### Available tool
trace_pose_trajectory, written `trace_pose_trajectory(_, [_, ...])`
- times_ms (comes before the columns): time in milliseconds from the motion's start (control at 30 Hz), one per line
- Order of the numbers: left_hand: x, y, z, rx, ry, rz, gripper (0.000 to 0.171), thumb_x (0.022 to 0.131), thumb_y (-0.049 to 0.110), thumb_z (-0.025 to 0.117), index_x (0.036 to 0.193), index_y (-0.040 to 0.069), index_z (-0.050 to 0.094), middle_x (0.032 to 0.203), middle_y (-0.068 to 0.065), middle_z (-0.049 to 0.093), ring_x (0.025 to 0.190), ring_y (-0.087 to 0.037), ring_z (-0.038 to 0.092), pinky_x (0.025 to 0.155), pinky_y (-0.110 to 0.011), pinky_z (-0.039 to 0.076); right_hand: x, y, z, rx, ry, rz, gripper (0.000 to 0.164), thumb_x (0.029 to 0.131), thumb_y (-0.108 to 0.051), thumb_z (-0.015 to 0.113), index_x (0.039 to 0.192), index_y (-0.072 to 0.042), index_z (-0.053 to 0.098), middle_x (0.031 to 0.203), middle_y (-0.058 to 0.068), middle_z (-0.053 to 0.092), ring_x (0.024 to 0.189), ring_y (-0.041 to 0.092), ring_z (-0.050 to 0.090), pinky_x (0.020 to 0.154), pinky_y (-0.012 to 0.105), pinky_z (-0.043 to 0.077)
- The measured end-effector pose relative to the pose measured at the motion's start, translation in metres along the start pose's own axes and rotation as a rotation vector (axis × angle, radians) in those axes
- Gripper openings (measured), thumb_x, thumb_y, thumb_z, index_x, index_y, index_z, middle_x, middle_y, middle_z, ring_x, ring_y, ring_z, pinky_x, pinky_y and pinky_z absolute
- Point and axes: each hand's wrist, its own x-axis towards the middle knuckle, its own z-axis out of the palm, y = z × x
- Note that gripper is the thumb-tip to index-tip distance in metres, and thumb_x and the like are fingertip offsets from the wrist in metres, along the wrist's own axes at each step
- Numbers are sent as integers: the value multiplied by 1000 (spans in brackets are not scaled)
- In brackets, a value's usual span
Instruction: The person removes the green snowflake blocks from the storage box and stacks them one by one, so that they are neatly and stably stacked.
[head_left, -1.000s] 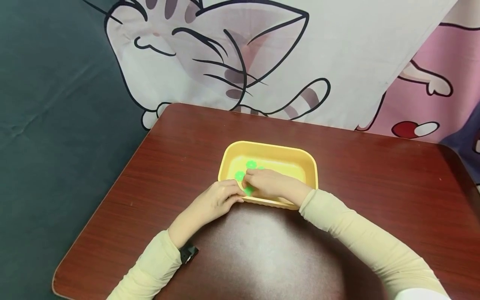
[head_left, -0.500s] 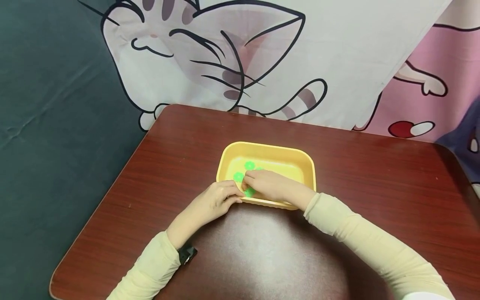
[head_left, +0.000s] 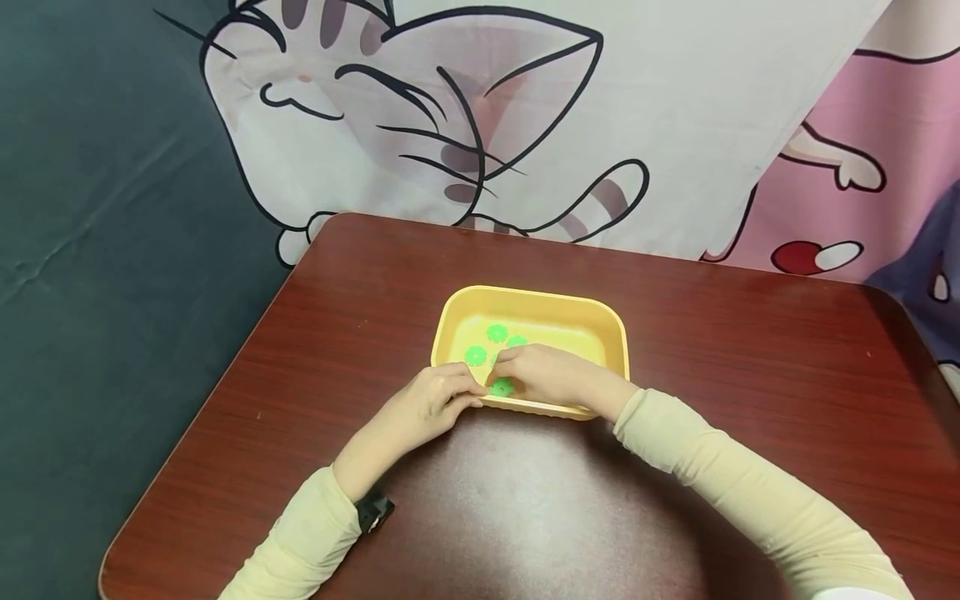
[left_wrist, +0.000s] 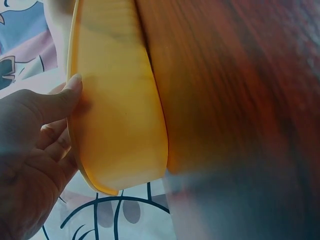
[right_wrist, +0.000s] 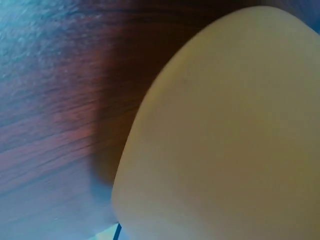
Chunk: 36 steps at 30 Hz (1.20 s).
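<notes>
A yellow plastic bin (head_left: 540, 302) stands on the table. My left hand (head_left: 435, 400) grips its near-left rim. In the left wrist view, the thumb of that left hand (left_wrist: 40, 115) lies against the bin's outer wall (left_wrist: 117, 100), with the other fingers behind the rim. My right hand (head_left: 547, 371) reaches inside the bin, fingers bent down among several small green flower-shaped pieces (head_left: 476, 356). One green piece (head_left: 502, 387) lies just below those fingers. Its fingertips are partly hidden, so a held piece cannot be made out. The bin's wall (right_wrist: 215, 130) fills most of the right wrist view.
The dark red-brown wooden table (head_left: 360, 317) extends around the bin. A cat-print cloth (head_left: 555, 108) hangs behind its far edge, and a dark green surface (head_left: 112, 292) lies to the left. A black strap (head_left: 373, 510) is on the left wrist.
My right fingers have shifted slightly to the right, uncovering more of the green pieces. The left hand keeps its place on the rim. The whole view has drifted a little.
</notes>
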Motion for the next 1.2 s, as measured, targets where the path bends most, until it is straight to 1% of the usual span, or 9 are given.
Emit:
trace_pose_trajectory(200, [0, 0, -1, -1, -4, -7, 8, 81, 7, 71, 90, 7, 73, 81, 3, 64, 72, -6, 57, 65, -15, 46, -3, 5, 0, 12, 27, -11, 21, 82, -9, 68, 102, -12, 70, 95, -4, 65, 91, 9, 60, 85, 26, 48])
trace_pose_trajectory(300, [2, 0, 1, -4, -6, -1, 8, 81, 7, 71, 89, 7, 72, 81, 2, 64, 71, -6, 57, 65, -15, 46, -7, 10, 1, 9, 48, -1, 21, 79, -11, 70, 100, -12, 70, 93, -5, 65, 89, 9, 60, 84, 26, 49])
trace_pose_trajectory(433, [3, 0, 2, -2, 5, 16, 8, 80, 6, 72, 88, 6, 72, 80, 2, 64, 70, -6, 57, 64, -14, 46, -15, 15, 0, -3, 70, 36, 22, 78, -22, 72, 99, -14, 71, 91, -8, 65, 85, 6, 60, 81, 26, 49])
trace_pose_trajectory(533, [3, 0, 2, 3, 17, 26, 9, 79, 5, 73, 88, 7, 72, 80, 2, 64, 71, -6, 57, 64, -14, 46, -23, 17, -4, -3, 105, 58, 23, 78, -29, 72, 98, -17, 71, 90, -11, 64, 82, 4, 59, 78, 25, 49])
trace_pose_trajectory(700, [3, -1, 1, 15, 14, 25, 9, 80, 5, 72, 88, 7, 73, 80, 2, 64, 71, -6, 57, 65, -14, 47, -41, 18, -12, 78, 232, 73, 22, 74, -27, 73, 95, -19, 71, 86, -13, 63, 75, 2, 58, 71, 22, 49])
trace_pose_trajectory(867, [3, -1, 2, 0, 26, 28, 9, 79, 4, 73, 88, 6, 73, 79, 3, 64, 69, -6, 56, 63, -15, 46, -65, 18, -22, 161, 342, 135, 24, 75, -25, 75, 97, -18, 71, 89, -14, 64, 76, 5, 60, 71, 24, 50])
trace_pose_trajectory(1000, [4, -2, 4, -12, 41, 51, 11, 78, 2, 73, 88, 5, 73, 79, 2, 64, 70, -6, 57, 62, -15, 46, -85, 19, -31, 152, 413, 173, 25, 74, -24, 76, 98, -17, 71, 90, -12, 65, 77, 4, 60, 70, 27, 50])
trace_pose_trajectory(1200, [4, -3, 6, -20, 75, 97, 11, 75, 1, 75, 86, 4, 73, 79, 1, 65, 70, -7, 59, 62, -15, 47, -112, 23, -33, 106, 551, 168, 31, 69, -18, 80, 98, -16, 72, 93, -9, 66, 81, 2, 58, 66, 27, 49])
